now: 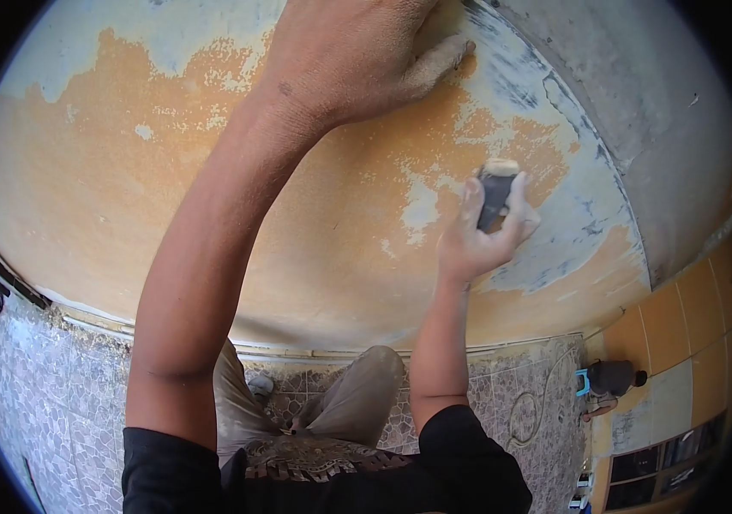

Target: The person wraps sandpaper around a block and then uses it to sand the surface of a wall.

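My right hand (482,248) grips a block wrapped in dark sandpaper (496,195), its fingers and thumb closed around the sides. A pale end of the block shows at the top. The hand is dusty and is in front of the peeling orange wall (323,231), by a patch of bare whitish surface. My left hand (353,60) is higher up, against the wall, with its dusty thumb stretched out to the side. The upper edge of the view cuts off its other fingers. I see nothing held in it.
A concrete-grey surface (640,103) borders the orange wall on the right. Below lies a stone-patterned floor (66,394) with a looped hose (525,415). At the far right a person (615,378) sits on a blue stool (583,382) near another orange wall.
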### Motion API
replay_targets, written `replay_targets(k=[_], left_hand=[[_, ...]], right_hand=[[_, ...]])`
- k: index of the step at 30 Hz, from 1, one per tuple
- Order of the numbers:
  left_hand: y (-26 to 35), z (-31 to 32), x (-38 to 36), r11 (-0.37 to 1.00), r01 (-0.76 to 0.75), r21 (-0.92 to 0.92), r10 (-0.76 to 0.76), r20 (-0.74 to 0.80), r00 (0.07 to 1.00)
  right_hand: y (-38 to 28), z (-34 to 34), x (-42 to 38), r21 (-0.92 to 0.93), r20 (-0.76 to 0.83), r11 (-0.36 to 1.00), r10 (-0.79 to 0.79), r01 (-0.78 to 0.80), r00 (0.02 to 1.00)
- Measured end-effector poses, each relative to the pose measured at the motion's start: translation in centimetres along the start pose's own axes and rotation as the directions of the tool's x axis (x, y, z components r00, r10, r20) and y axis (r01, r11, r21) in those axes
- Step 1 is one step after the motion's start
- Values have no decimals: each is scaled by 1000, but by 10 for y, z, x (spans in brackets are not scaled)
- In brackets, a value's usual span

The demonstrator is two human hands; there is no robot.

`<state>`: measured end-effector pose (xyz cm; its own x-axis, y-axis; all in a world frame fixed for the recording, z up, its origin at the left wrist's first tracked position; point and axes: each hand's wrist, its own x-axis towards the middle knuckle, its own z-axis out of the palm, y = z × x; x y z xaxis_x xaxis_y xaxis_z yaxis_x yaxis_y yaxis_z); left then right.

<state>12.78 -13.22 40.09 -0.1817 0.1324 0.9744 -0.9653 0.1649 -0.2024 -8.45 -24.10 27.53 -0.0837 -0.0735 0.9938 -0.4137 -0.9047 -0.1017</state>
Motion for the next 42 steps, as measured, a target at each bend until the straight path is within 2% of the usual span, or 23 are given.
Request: replay_targets(k=[1,5,7,9,12,14,17,20,22,23,24,25,26,28,29,30,32,33,35,37,40,41,42], left_hand=[[0,1,0,1000,1,10,-1,-2,1000],[4,-6,4,999,28,29,-29,32,999],[-1,1,1,1000,14,-26,-14,9,1000],[3,-6,3,998,49,-29,-47,49,998],[2,-7,4,998,66,-12,-65,75,995],[3,-6,2,998,56,-5,-55,64,996],[4,-8,4,993,84,-80,-78,79,994],[4,-9,4,997,63,-41,-60,71,996],[5,-9,5,998,60,-9,-59,98,993],[6,-9,4,999,53,-10,-52,110,993],[7,-9,2,999,32,6,-33,75,997],[10,-10,-2,1000,14,20,-15,40,999],[16,-12,-10,1000,11,18,-12,49,999],[36,-25,-38,954,267,-137,-258,80,963],[54,-40,-51,959,282,-2,-279,147,949],[71,-50,-68,921,379,-83,-355,218,909],[99,-63,-107,740,623,-252,-503,407,762],[111,-70,-120,573,754,-322,-557,522,646],[125,-86,-124,266,913,-308,-528,746,405],[130,-83,-143,215,918,-335,-534,747,397],[137,-82,-154,140,910,-391,-554,731,399],[140,-83,-154,109,900,-421,-579,709,402],[144,-84,-151,115,900,-420,-581,706,404]], right_hand=[[-7,1,17,-23,-7,995,95,-95,995],[-12,25,-36,-12,-138,999,35,-37,990],[-16,26,-101,90,-62,995,-34,40,998],[-17,10,-132,8,101,976,-215,216,971],[-9,9,-89,55,96,974,-225,221,970],[-22,19,-35,23,-12,1000,15,-15,1000],[-25,33,-19,-68,-134,997,-43,34,990],[-28,26,-78,36,-77,995,-88,91,993],[-39,7,-111,173,246,982,-115,73,962],[-43,-1,-115,174,242,983,-103,61,965],[-52,-11,-110,371,350,868,197,-329,916],[-60,-22,-104,484,506,578,427,-657,749],[-65,-32,-98,484,505,573,435,-661,746],[-67,-47,-83,504,698,9,584,-863,414],[-63,-50,-83,465,775,-101,527,-880,349],[-56,-47,-86,479,774,-113,523,-870,358],[-48,-38,-97,415,904,-566,170,-712,393],[-65,-43,-85,361,927,-546,298,-756,228],[-68,-43,-91,324,944,-583,244,-745,220],[-65,-39,-98,277,953,-653,92,-705,289],[-63,-38,-103,269,946,-629,31,-729,323],[-66,-38,-104,269,945,-633,27,-726,327],[-76,-41,-97,339,941,-488,174,-804,291]])
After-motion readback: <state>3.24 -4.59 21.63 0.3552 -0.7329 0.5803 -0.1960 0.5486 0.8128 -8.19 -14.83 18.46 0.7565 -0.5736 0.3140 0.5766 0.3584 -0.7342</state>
